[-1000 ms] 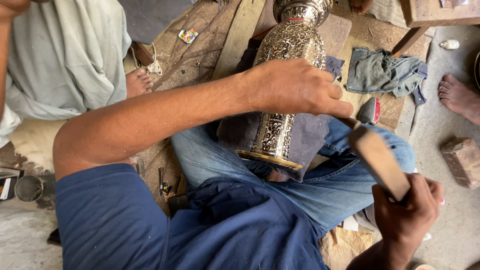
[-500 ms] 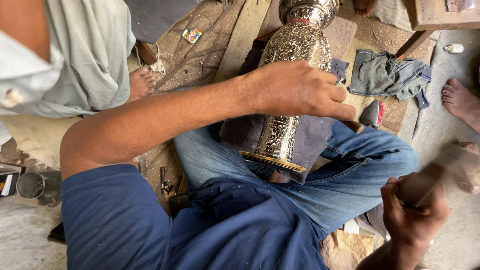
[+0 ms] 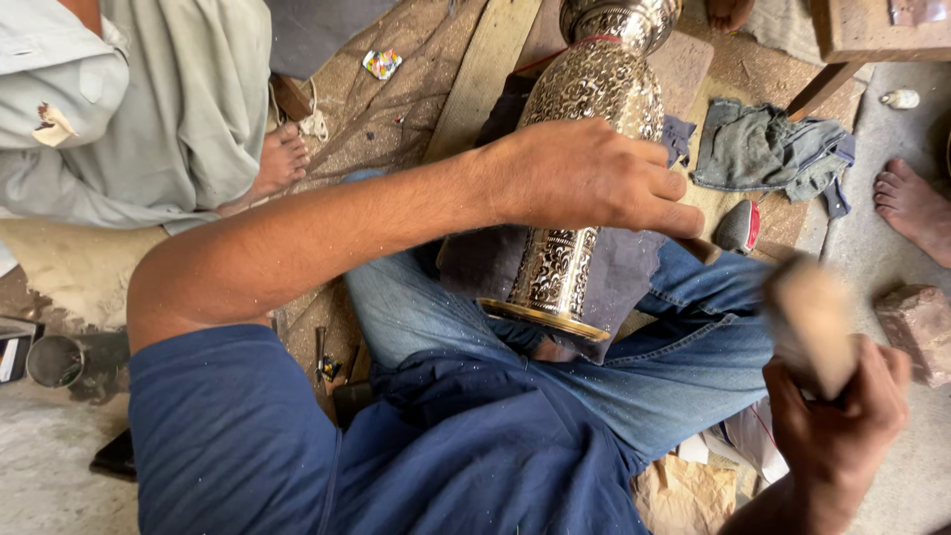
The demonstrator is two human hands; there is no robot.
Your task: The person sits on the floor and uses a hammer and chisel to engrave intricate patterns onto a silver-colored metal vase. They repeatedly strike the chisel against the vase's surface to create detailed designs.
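- Lying tilted across the lap, the vase [image 3: 584, 188] runs its long axis from its gold-rimmed foot near the person's body up and away to its neck at the top edge.
- Its metal body is covered in fine engraved floral patterning, silver on dark, and rests on a dark cloth [image 3: 624, 277] over the jeans.
- The left hand [image 3: 584, 178] lies over the vase's middle, fingers curled down on it.
- The right hand [image 3: 837, 416] is clenched around a blurred wooden mallet [image 3: 812, 322], well apart from the vase.
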